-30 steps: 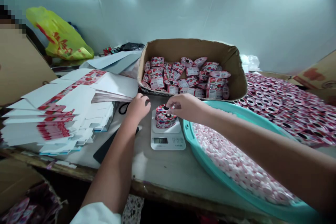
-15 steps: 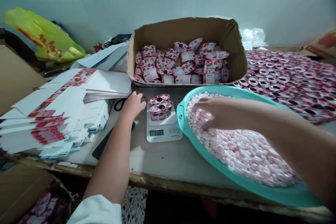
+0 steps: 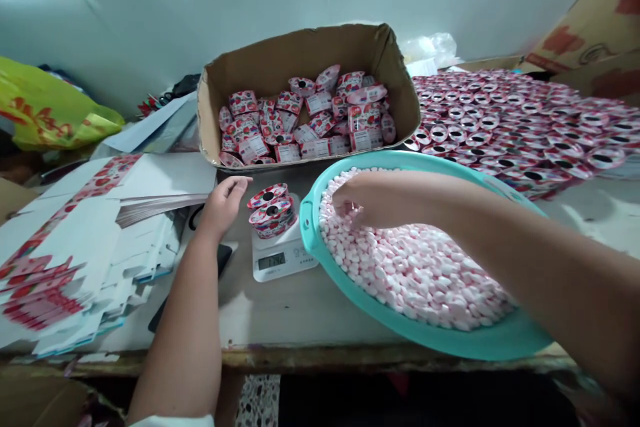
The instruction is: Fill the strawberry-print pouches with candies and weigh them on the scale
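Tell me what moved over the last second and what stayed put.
The right hand left the red-printed pouches on the small white scale and went right, into the pink-white candies in the turquoise plastic basin; its grip is hidden among them. The left hand loosened from a fist to open fingers. Pouches, scale and filled cardboard box stayed put.

Bare tabletop lies open in front of the scale. The basin closes off the right, the box the back, and stacked cartons the left. Between the cartons and the scale a narrow lane holds the left hand.
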Demonstrator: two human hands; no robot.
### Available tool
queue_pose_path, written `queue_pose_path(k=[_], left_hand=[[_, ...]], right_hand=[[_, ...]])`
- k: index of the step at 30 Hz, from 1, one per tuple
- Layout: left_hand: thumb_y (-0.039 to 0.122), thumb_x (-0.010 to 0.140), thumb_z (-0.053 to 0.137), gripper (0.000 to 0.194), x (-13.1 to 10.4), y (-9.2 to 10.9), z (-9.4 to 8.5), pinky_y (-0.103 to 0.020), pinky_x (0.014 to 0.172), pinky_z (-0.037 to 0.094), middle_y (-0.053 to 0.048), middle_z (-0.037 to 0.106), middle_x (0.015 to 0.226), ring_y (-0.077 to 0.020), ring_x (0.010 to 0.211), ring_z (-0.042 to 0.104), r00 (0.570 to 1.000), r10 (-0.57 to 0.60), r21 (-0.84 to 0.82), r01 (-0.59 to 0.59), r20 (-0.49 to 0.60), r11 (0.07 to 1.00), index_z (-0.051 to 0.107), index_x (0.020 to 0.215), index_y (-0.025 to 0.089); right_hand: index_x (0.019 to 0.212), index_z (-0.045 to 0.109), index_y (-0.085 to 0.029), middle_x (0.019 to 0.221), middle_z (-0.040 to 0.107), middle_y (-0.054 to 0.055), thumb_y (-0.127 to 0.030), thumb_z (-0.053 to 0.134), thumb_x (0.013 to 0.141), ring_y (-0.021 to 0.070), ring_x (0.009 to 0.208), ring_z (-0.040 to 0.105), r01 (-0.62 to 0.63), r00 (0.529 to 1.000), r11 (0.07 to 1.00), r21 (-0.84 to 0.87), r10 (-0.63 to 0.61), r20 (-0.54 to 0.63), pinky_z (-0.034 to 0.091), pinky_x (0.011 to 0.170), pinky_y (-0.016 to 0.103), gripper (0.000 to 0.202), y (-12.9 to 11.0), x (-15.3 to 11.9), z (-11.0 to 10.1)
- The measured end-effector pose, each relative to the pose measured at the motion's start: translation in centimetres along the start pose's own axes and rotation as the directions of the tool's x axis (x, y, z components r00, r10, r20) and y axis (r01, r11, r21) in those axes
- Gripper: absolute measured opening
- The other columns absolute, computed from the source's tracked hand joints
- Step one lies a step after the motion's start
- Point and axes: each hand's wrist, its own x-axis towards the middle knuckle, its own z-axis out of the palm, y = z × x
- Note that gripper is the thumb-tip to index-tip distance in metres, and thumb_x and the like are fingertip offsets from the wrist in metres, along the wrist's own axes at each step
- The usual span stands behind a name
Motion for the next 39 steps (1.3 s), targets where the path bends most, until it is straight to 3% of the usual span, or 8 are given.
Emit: queue_pose_path(k=[5,11,15,17,22,32,35,39], left_hand=[[0.067,0.080,0.064,0.066,-0.8,0.7,0.3,-0.038,0.102,0.048,-0.015,0.061,0.133,-0.0297,0.124,0.057,0.954,0.054,-0.392,0.070,0.296,0.917,0.059,0.125,0.019],[0.060,0.063,0.082,0.094,-1.3,2.4,-0.4,-0.041,0.107,0.047,-0.013,0.046,0.150,-0.0339,0.133,0.050,0.856,0.024,-0.181,0.082,0.516,0.980,0.046,0.142,0.025],[0.050,0.057,0.086,0.094,-1.8,3.5,-0.6,-0.046,0.118,0.035,-0.009,0.031,0.157,-0.0348,0.143,0.037,0.887,-0.024,0.255,-0.107,0.462,0.961,0.050,0.141,0.030],[0.044,0.058,0.085,0.087,-1.9,3.6,-0.4,-0.044,0.119,0.033,-0.009,0.035,0.153,-0.0326,0.142,0.039,0.902,-0.028,0.354,-0.140,0.430,0.925,0.054,0.138,0.030],[0.035,0.069,0.077,0.071,-1.7,3.3,-0.1,-0.037,0.116,0.038,-0.006,0.054,0.138,-0.0251,0.128,0.054,0.901,0.049,0.310,-0.198,0.431,0.930,0.054,0.136,0.027],[0.059,0.075,0.070,0.063,-2.0,3.8,-0.3,-0.047,0.119,0.032,-0.008,0.036,0.153,-0.0305,0.143,0.038,0.930,0.114,0.316,-0.231,0.349,0.920,0.060,0.128,0.027],[0.059,0.087,0.054,0.054,-1.5,3.2,0.2,-0.044,0.113,0.040,-0.012,0.049,0.144,-0.0282,0.133,0.049,0.975,0.103,0.233,-0.148,0.194,0.961,0.061,0.124,0.021],[0.057,0.082,0.057,0.054,-0.6,1.9,0.9,-0.036,0.089,0.053,-0.011,0.071,0.112,-0.0250,0.101,0.066,0.988,-0.140,0.093,0.134,0.064,0.987,0.066,0.116,0.016]], right_hand=[[0.096,0.073,-0.026,0.097,0.073,-0.001,-0.015,0.065,0.076,0.0160,0.075,0.062,-0.009,1.000,1.000,0.020,0.009,-0.022,0.038,0.059,0.025,0.025,0.1,-0.2,0.3],[0.093,0.075,-0.026,0.093,0.074,0.000,-0.015,0.062,0.076,0.0147,0.070,0.063,0.046,0.994,0.997,0.064,-0.039,-0.102,0.036,0.054,0.024,0.024,-0.1,-0.8,0.2],[0.089,0.075,-0.025,0.089,0.074,0.000,-0.019,0.063,0.079,0.0136,0.068,0.062,0.049,0.995,0.994,0.094,-0.041,-0.085,0.036,0.053,0.023,0.016,-0.3,-1.0,-0.3],[0.093,0.075,-0.025,0.093,0.074,0.000,-0.022,0.065,0.080,0.0133,0.069,0.062,0.039,0.996,0.994,0.102,-0.031,-0.079,0.035,0.053,0.023,0.017,-0.3,-1.0,-0.4],[0.094,0.074,-0.026,0.090,0.073,0.000,-0.021,0.063,0.080,0.0135,0.068,0.061,0.055,0.995,0.995,0.086,-0.048,-0.085,0.034,0.052,0.023,0.018,-0.1,-0.8,-0.1],[0.101,0.072,-0.029,0.093,0.073,-0.001,-0.024,0.064,0.079,0.0161,0.072,0.063,0.034,0.998,0.996,0.088,-0.030,-0.052,0.037,0.054,0.024,0.024,0.0,-0.7,-0.1],[0.102,0.071,-0.031,0.093,0.073,-0.001,-0.024,0.061,0.080,0.0159,0.070,0.063,0.054,0.996,0.994,0.092,-0.047,-0.080,0.035,0.052,0.024,0.025,0.2,-0.7,0.1],[0.104,0.071,-0.031,0.094,0.074,0.000,-0.027,0.061,0.083,0.0165,0.071,0.064,0.052,0.995,0.993,0.108,-0.043,-0.085,0.035,0.053,0.024,0.024,0.2,-0.8,0.2]])
